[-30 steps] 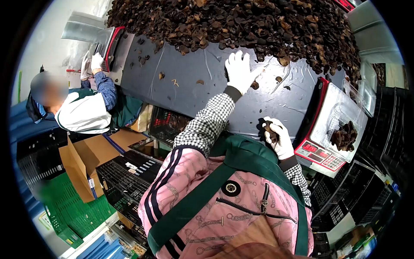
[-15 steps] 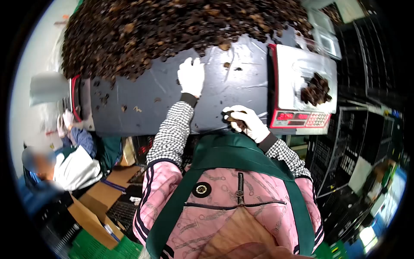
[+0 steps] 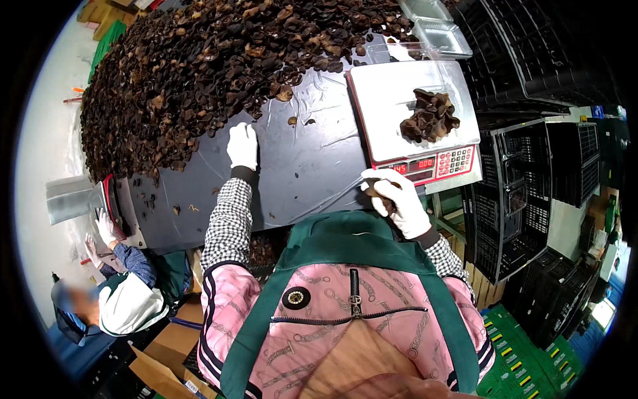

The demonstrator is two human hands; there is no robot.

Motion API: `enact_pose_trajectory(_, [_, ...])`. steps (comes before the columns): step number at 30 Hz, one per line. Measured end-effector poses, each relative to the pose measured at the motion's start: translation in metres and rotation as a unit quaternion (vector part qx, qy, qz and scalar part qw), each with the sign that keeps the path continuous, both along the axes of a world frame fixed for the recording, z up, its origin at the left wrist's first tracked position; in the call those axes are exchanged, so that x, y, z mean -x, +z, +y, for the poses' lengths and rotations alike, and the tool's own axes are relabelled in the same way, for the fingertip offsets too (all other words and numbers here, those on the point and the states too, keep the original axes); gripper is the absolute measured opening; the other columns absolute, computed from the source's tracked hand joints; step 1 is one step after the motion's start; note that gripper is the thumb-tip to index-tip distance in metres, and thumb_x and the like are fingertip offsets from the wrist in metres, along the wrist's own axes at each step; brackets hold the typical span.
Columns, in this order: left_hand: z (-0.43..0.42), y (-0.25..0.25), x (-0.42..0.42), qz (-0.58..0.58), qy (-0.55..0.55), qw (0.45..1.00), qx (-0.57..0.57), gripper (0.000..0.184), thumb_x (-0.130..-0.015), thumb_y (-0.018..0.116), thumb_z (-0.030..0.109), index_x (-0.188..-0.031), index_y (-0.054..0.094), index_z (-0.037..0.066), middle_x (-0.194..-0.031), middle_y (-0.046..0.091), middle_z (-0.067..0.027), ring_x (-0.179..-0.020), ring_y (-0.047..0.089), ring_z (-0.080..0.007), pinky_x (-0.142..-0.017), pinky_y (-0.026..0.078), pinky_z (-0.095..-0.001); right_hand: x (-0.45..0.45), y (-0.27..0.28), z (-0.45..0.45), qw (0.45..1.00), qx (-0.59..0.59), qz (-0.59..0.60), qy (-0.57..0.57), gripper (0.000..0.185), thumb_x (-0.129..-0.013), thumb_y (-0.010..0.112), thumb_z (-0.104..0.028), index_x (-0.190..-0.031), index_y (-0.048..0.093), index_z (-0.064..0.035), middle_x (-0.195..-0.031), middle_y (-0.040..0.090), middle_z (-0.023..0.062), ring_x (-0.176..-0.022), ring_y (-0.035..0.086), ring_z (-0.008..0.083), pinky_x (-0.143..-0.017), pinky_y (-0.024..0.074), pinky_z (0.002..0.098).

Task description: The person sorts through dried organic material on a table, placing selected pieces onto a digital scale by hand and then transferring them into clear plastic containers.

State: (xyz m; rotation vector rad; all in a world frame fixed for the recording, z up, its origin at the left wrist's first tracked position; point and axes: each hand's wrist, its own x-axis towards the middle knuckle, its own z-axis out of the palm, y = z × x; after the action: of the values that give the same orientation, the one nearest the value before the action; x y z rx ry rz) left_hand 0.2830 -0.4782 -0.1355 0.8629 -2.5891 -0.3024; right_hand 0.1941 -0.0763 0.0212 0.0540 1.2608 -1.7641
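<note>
The right hand (image 3: pixel 397 199), gloved, has its grip curled around dark wood-ear mushrooms (image 3: pixel 389 205); it has come to the scale's (image 3: pixel 385 126) front edge, bringing those pieces nearer the pan. The left hand (image 3: pixel 243 147), spread wide a second ago, now has its fingers together over the worktop (image 3: pixel 292 179), beside the mushroom pile (image 3: pixel 199 73); whether it encloses anything is hidden. On the scale, a mushroom clump (image 3: pixel 432 116) seems to sit in a transparent plastic container (image 3: pixel 405 52); beyond lies an open plastic box (image 3: pixel 444 38).

left arm (image 3: pixel 228 223) extended; left hand (image 3: pixel 243 147) fingers forward | right arm (image 3: pixel 446 257) bent; right hand (image 3: pixel 401 201) fingers curled inward
</note>
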Motion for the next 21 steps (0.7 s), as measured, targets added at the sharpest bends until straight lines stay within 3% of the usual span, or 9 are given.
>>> enact_pose_trajectory(2, [-0.017, -0.005, 0.007, 0.018, 0.032, 0.999, -0.008, 0.019, -0.097, 0.057, 0.022, -0.1, 0.067, 0.006, -0.091, 0.066, -0.0172, -0.084, 0.064, -0.0362, -0.076, 0.052, -0.044, 0.013, 0.003, 0.024, 0.999, 0.0, 0.026, -0.032, 0.03, -0.096, 0.058, -0.014, -0.122, 0.066, -0.001, -0.084, 0.068, 0.0046, -0.054, 0.051, 0.0062, -0.047, 0.0357, 0.0196])
enact_pose_trajectory(3, [-0.006, 0.011, 0.019, 0.11, 0.073, 0.985, -0.112, 0.019, -0.096, 0.06, 0.02, -0.096, 0.07, 0.003, -0.081, 0.068, -0.0121, -0.072, 0.064, -0.025, -0.068, 0.052, -0.037, 0.021, 0.006, 0.034, 0.996, -0.004, 0.057, -0.067, 0.029, -0.097, 0.058, -0.013, -0.121, 0.066, -0.0014, -0.081, 0.067, 0.0038, -0.054, 0.051, 0.0061, -0.047, 0.0354, 0.0192])
enact_pose_trajectory(6, [0.05, 0.085, 0.064, 0.179, 0.128, 0.866, -0.449, 0.022, -0.094, 0.062, 0.02, -0.089, 0.071, 0.0, -0.082, 0.069, -0.0087, -0.07, 0.063, -0.0181, -0.066, 0.051, -0.0324, 0.049, 0.019, 0.054, 0.972, -0.041, 0.142, -0.182, 0.026, -0.098, 0.056, -0.01, -0.12, 0.066, -0.0024, -0.074, 0.064, 0.0025, -0.052, 0.05, 0.0056, -0.046, 0.0356, 0.0179])
enact_pose_trajectory(10, [0.151, 0.135, 0.122, 0.252, -0.092, 0.883, -0.385, 0.023, -0.097, 0.065, 0.023, -0.103, 0.072, 0.001, -0.084, 0.068, -0.0029, -0.067, 0.057, -0.0079, -0.059, 0.046, -0.0239, 0.091, 0.02, 0.073, 0.907, -0.151, 0.302, -0.253, 0.023, -0.097, 0.061, -0.009, -0.119, 0.066, -0.0023, -0.081, 0.066, 0.0023, -0.057, 0.053, 0.0027, -0.048, 0.0396, 0.0175])
enact_pose_trajectory(12, [0.196, 0.135, 0.153, 0.328, -0.135, 0.868, -0.346, 0.024, -0.097, 0.066, 0.024, -0.105, 0.07, 0.002, -0.089, 0.068, -0.0025, -0.07, 0.058, -0.0081, -0.061, 0.047, -0.0234, 0.114, -0.009, 0.088, 0.843, -0.201, 0.452, -0.212, 0.026, -0.093, 0.067, -0.004, -0.119, 0.066, 0.0004, -0.102, 0.071, 0.0084, -0.081, 0.066, 0.0109, -0.073, 0.0535, 0.0251])
enact_pose_trajectory(15, [0.258, 0.165, 0.183, 0.327, -0.042, 0.719, -0.611, 0.025, -0.099, 0.064, 0.026, -0.105, 0.067, 0.002, -0.087, 0.066, -0.0012, -0.075, 0.06, -0.0085, -0.064, 0.048, -0.0228, 0.129, 0.001, 0.089, 0.838, -0.202, 0.494, -0.112, 0.036, -0.089, 0.071, -0.003, -0.125, 0.066, -0.0035, -0.119, 0.071, 0.0084, -0.102, 0.066, 0.0144, -0.087, 0.0531, 0.0277])
enact_pose_trajectory(18, [0.291, 0.163, 0.201, 0.322, -0.039, 0.723, -0.609, 0.024, -0.1, 0.06, 0.023, -0.109, 0.063, 0.001, -0.085, 0.066, -0.003, -0.073, 0.06, -0.0082, -0.062, 0.048, -0.0228, 0.141, -0.005, 0.094, 0.843, -0.199, 0.496, -0.059, 0.039, -0.087, 0.073, -0.002, -0.125, 0.066, -0.0047, -0.121, 0.068, 0.0064, -0.106, 0.063, 0.0131, -0.089, 0.0506, 0.0254])
enact_pose_trajectory(19, [0.292, 0.13, 0.205, 0.343, -0.076, 0.768, -0.535, 0.025, -0.101, 0.058, 0.023, -0.11, 0.06, 0.0, -0.091, 0.067, -0.0057, -0.078, 0.061, -0.0091, -0.067, 0.049, -0.0239, 0.145, -0.006, 0.096, 0.84, -0.205, 0.498, -0.066, 0.039, -0.088, 0.073, -0.003, -0.126, 0.066, -0.0048, -0.121, 0.068, 0.0067, -0.106, 0.063, 0.0135, -0.089, 0.0507, 0.0254])
enact_pose_trajectory(21, [0.306, 0.134, 0.202, 0.313, -0.064, 0.792, -0.52, 0.031, -0.1, 0.06, 0.024, -0.116, 0.06, -0.002, -0.103, 0.066, -0.0087, -0.093, 0.062, -0.0136, -0.08, 0.05, -0.0292, 0.151, -0.005, 0.095, 0.834, -0.219, 0.501, -0.079, 0.039, -0.088, 0.073, -0.004, -0.127, 0.065, -0.005, -0.121, 0.068, 0.0074, -0.107, 0.064, 0.0144, -0.089, 0.0508, 0.0254])
